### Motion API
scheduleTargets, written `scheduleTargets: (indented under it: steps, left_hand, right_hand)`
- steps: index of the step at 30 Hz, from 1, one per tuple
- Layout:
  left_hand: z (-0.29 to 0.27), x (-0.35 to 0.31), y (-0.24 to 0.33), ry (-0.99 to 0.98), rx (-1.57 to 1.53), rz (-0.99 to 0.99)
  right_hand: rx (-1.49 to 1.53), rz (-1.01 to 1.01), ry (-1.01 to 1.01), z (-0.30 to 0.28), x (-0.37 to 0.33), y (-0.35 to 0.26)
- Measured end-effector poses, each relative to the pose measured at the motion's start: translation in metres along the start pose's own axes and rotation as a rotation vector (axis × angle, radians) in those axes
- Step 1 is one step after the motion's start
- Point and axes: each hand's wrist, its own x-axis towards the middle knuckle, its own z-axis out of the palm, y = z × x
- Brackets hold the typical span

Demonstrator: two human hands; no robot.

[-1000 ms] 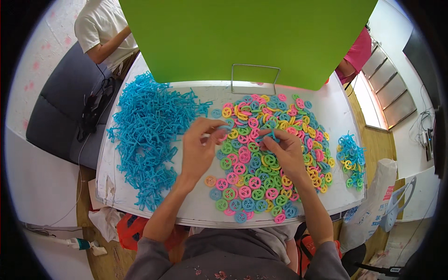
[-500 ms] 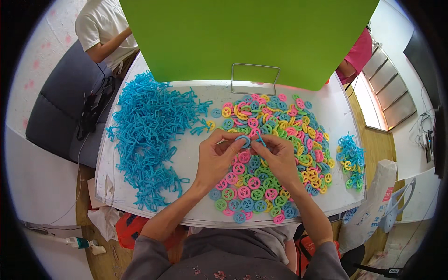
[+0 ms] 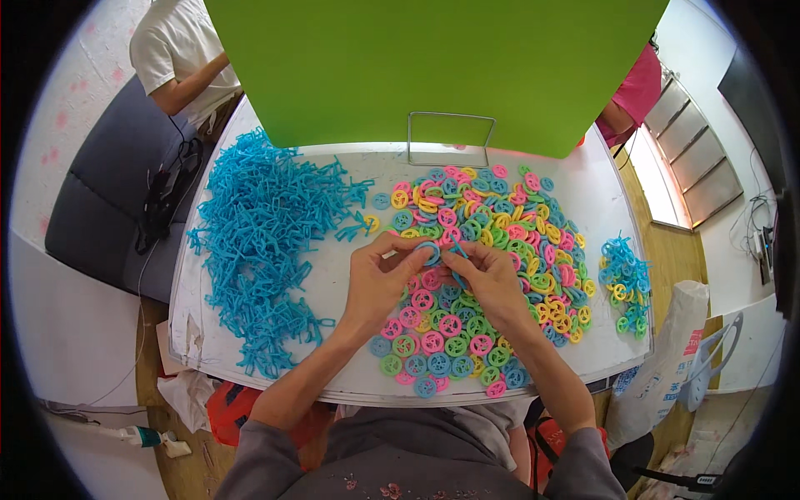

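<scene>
the left hand (image 3: 377,282) pinches one round, light-blue plastic wheel (image 3: 429,253) with closed fingertips; the right hand (image 3: 492,279) pinches one thin blue piece (image 3: 458,249) just beside. both are held above the middle of the white table (image 3: 596,196). on it are three heaps, too many parts for counting: angular blue pieces (image 3: 254,225) by the left edge, spoked wheels (image 3: 467,333) reaching the near edge, a mixed heap (image 3: 625,275) by the right edge. fingertips partly hide both held parts.
</scene>
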Motion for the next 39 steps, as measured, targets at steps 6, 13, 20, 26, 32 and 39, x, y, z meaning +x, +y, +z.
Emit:
scheduleTargets:
  steps: [6, 13, 20, 26, 32, 39]
  left_hand:
    - [-0.001, 0.000, 0.002, 0.003, -0.195, -0.246]
    - [0.002, -0.003, -0.005, 0.042, 0.000, -0.032]
    - [0.000, -0.001, 0.003, 0.030, -0.177, -0.120]
    - [0.004, -0.006, 0.003, 0.027, -0.174, -0.121]
    - [0.004, -0.006, 0.003, 0.040, -0.129, -0.122]
    - [0.003, -0.007, -0.008, 0.083, -0.203, -0.149]
  right_hand:
    - [0.083, 0.024, -0.006, -0.001, 0.004, 0.008]
    - [0.112, 0.057, 0.023, 0.001, 0.000, 0.005]
    - [-0.337, -0.285, 0.203, 0.007, -0.007, -0.008]
    - [-0.629, -0.706, 0.212, 0.002, -0.001, 0.006]
    - [-0.886, -0.786, 0.226, 0.006, -0.004, 0.007]
    - [-0.870, -0.763, 0.258, 0.011, -0.003, 0.013]
